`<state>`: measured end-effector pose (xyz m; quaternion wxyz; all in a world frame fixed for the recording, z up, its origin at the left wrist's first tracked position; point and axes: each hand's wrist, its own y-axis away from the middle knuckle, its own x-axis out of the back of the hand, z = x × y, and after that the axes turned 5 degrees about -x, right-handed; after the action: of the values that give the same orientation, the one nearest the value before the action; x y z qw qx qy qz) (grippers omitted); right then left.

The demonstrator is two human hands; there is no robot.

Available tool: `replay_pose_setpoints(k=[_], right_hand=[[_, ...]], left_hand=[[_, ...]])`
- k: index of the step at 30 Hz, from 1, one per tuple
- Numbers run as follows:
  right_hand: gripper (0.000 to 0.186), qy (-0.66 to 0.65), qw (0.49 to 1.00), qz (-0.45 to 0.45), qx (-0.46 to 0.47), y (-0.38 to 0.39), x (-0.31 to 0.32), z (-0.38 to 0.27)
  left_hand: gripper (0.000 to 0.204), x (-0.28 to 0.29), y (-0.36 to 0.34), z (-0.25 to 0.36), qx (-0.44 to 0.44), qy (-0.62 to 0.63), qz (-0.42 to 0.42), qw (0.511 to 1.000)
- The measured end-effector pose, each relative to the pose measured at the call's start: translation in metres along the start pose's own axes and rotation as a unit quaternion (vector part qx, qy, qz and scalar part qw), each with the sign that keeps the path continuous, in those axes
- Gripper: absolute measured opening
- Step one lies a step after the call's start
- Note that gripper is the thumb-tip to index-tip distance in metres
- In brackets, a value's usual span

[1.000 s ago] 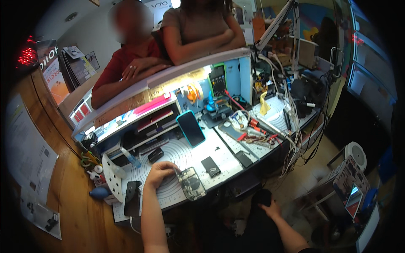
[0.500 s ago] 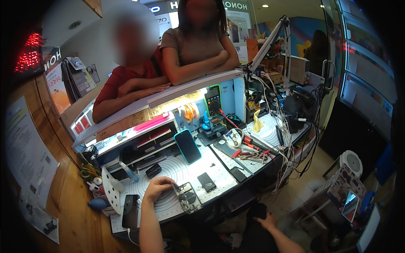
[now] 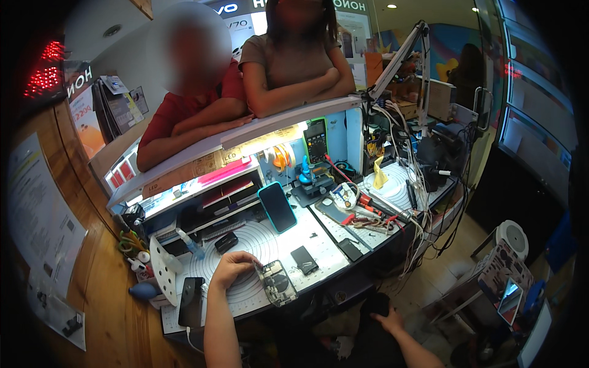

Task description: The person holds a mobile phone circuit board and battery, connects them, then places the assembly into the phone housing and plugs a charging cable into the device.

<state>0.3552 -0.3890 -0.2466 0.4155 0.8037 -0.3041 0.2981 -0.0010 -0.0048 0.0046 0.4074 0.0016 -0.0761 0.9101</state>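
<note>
L hand [image 3: 232,268] fingers pinch top edge of opened dark phone chassis w/ exposed boards [image 3: 277,283] on white gridded worktop mat [image 3: 257,245]; keep it flat, grip light. R hand [image 3: 388,320] off worktop, fingers loosely spread, empty.

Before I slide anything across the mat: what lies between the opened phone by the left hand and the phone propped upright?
In the head view, only bare white work mat separates the opened phone from the propped phone; the small dark part lies off to the right.
</note>
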Motion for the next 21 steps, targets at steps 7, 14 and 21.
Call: replay_pose_setpoints(k=[7, 14, 21], right_hand=[[0.12, -0.029, 0.999, 0.007, 0.025, -0.007, -0.007, 0.005], [0.114, -0.033, 0.999, 0.015, 0.019, 0.001, -0.003, 0.003], [0.111, -0.021, 0.999, 0.022, 0.022, 0.004, -0.001, -0.005]], left_hand=[[0.023, 0.005, 0.003, 0.0, 0.002, 0.009, 0.0, 1.0], [0.022, 0.002, -0.004, -0.006, 0.002, -0.017, 0.001, 1.0], [0.021, 0.003, 0.0, -0.001, 0.012, -0.011, 0.006, 1.0]])
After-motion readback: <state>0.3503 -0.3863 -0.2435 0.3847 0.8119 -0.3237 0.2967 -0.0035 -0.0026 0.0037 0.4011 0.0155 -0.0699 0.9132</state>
